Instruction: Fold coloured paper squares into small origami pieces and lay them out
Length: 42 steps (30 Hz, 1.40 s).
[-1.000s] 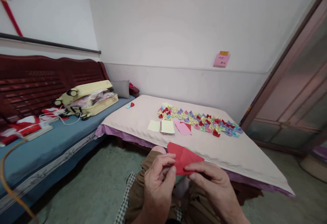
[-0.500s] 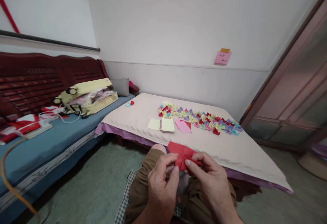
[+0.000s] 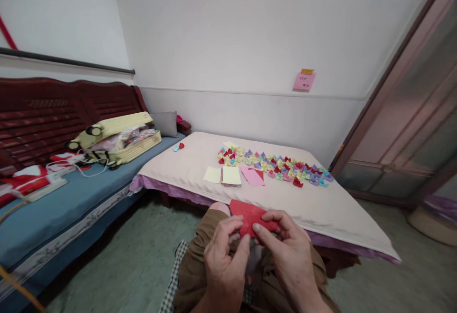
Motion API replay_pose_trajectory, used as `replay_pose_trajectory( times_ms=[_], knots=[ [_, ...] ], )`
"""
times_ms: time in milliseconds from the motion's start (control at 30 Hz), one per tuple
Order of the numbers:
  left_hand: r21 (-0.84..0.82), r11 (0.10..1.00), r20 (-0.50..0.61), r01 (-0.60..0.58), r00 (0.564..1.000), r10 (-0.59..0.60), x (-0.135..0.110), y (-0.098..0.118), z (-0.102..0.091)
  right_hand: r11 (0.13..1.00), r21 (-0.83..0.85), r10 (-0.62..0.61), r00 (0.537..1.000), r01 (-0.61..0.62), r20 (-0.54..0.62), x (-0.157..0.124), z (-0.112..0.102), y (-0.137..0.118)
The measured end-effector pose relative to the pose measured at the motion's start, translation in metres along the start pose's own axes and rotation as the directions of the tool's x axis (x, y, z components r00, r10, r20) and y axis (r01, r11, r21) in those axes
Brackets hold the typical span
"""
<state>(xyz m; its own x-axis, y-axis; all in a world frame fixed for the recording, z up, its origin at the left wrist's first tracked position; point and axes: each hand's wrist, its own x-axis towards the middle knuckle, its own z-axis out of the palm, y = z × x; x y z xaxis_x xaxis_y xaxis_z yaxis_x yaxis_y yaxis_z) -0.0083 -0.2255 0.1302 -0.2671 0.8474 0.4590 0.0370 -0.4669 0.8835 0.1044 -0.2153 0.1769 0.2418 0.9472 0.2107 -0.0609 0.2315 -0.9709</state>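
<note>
I stood by and watched the person sitting at the low table's near edge, knees under the work. The left hand point(image 3: 224, 256) and the right hand point(image 3: 287, 251) met over the lap, both pinched shut on a partly folded sheet of red paper point(image 3: 249, 212). It was held in the air just short of the cream-coloured tablecloth point(image 3: 339, 218) and did not rest on it. The left fingertips point(image 3: 233, 225) nipped its lower left part, and the right forefinger point(image 3: 255, 229) pressed along its lower edge, with the thumb hidden behind.

To my eye this was a crease being set. One flap was already turned over, and the fingers were closing on the fold line. Any further fold would call for both pinches to stay firm, the edges to be lined up, and a fingertip to be run along the line. Thin paper held free like that could slip or skew.

On the cloth beyond lay a pale yellow loose sheet point(image 3: 213, 175). Just beside it was a stack of yellow paper squares point(image 3: 231, 176), then a pink sheet point(image 3: 251, 178) overlapping a red one. Behind them stretched a long band of small folded paper pieces in many colours point(image 3: 274, 164). Two stray folded pieces, one red and one blue point(image 3: 177, 147), sat well apart at the far left corner. An open pale yellow suitcase point(image 3: 119, 137) lay on the blue-cushioned bench point(image 3: 53, 208).
</note>
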Motion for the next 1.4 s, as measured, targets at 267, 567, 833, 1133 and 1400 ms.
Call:
replay_pose_trajectory(
  times_ms=[267,567,833,1133,1400],
  knots=[
    [-0.483,0.808,-0.010,0.338,0.920,-0.391,0.015,0.017,0.013,0.997,-0.073,-0.027,0.999,0.024,-0.040,-0.001,-0.001,0.004],
    [-0.533,0.653,0.226,0.537,0.835,-0.502,0.017,0.020,0.008,0.998,-0.055,-0.002,0.993,0.008,0.114,-0.001,-0.013,0.000],
    [-0.543,0.655,0.263,0.525,0.848,-0.461,0.019,0.014,0.007,0.998,0.065,-0.006,0.990,-0.003,0.140,-0.002,-0.028,-0.004],
    [-0.478,0.695,0.250,0.537,0.842,-0.478,0.018,0.010,0.006,0.979,-0.150,-0.127,0.989,0.138,0.077,-0.005,-0.025,-0.007],
    [-0.494,0.709,0.199,0.503,0.859,-0.471,0.017,-0.003,0.007,0.881,-0.325,-0.312,0.938,0.345,0.152,-0.003,-0.036,-0.004]
  ],
)
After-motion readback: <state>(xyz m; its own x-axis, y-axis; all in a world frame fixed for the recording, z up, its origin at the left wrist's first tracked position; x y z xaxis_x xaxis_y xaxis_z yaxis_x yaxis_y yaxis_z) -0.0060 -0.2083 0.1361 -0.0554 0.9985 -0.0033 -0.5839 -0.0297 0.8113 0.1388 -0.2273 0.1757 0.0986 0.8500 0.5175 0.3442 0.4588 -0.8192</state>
